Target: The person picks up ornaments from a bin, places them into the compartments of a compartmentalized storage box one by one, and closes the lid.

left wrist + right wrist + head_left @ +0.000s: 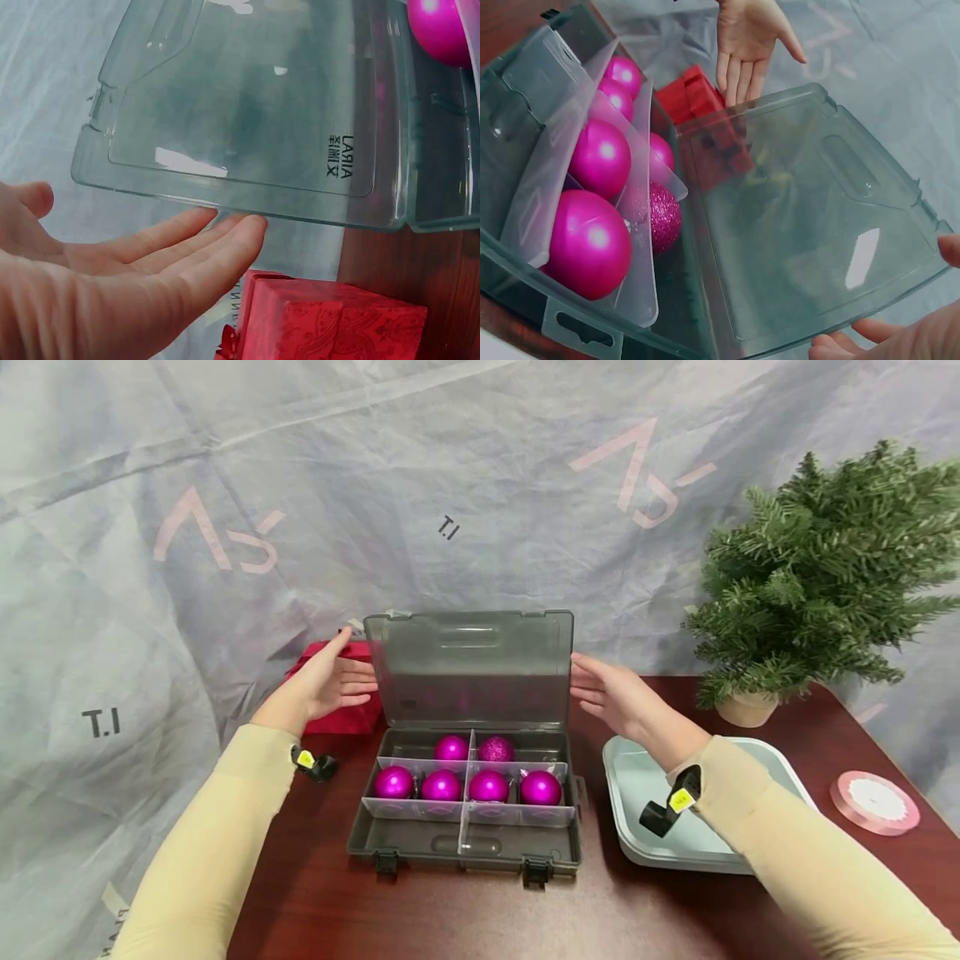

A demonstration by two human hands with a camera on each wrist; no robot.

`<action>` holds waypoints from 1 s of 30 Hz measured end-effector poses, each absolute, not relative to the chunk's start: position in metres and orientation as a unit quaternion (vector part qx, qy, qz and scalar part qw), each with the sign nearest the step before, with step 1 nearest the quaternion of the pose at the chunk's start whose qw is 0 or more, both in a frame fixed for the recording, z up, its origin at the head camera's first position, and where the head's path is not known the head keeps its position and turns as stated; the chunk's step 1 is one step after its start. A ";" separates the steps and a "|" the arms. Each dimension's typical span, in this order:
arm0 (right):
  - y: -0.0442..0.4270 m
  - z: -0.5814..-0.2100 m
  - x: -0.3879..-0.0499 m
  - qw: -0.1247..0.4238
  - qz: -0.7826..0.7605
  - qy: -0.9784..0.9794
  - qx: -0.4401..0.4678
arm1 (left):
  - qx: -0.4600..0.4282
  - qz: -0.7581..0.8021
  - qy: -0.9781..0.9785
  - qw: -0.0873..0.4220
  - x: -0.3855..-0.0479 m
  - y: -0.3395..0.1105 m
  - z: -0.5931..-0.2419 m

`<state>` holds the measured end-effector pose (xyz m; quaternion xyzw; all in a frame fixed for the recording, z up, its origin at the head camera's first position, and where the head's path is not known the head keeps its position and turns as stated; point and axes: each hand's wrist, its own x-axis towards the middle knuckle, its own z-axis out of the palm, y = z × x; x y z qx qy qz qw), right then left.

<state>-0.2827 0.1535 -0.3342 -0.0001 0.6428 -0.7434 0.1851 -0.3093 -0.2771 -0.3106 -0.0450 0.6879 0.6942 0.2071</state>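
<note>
A smoky clear plastic organizer box [465, 852] stands on the table with its lid [468, 668] raised upright. Thin dividers split it; several magenta ball ornaments [489, 787] sit in the middle and back rows, one of them glittery [496, 748]. The front row holds none. My left hand [330, 681] is at the lid's left edge, fingers straight, fingertips at or near the rim in the left wrist view. On the opposite side, my right hand [611, 693] has its fingers extended along the lid's right edge. Neither hand curls round the lid.
Behind the left hand is a red box [345, 714]. To the right lies a pale blue-grey tray [618, 827], partly under my right forearm. A small artificial tree [817, 577] in a pot stands at the back right, with a pink ribbon spool [874, 802] in front.
</note>
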 end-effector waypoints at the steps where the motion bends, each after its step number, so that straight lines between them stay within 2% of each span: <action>1: 0.155 -0.332 -0.280 0.189 -0.741 0.644 -0.005 | -0.042 0.692 0.691 0.206 -0.306 -0.279 -0.309; 14: 0.166 -0.315 -0.245 0.231 -0.694 0.680 -0.052 | 0.010 0.645 0.736 0.204 -0.262 -0.289 -0.302; 23: 0.173 -0.316 -0.223 0.238 -0.669 0.700 -0.082 | 0.066 0.676 0.712 0.177 -0.234 -0.300 -0.312; 30: 0.178 -0.322 -0.197 0.227 -0.650 0.715 -0.117 | 0.135 0.738 0.645 0.145 -0.199 -0.309 -0.337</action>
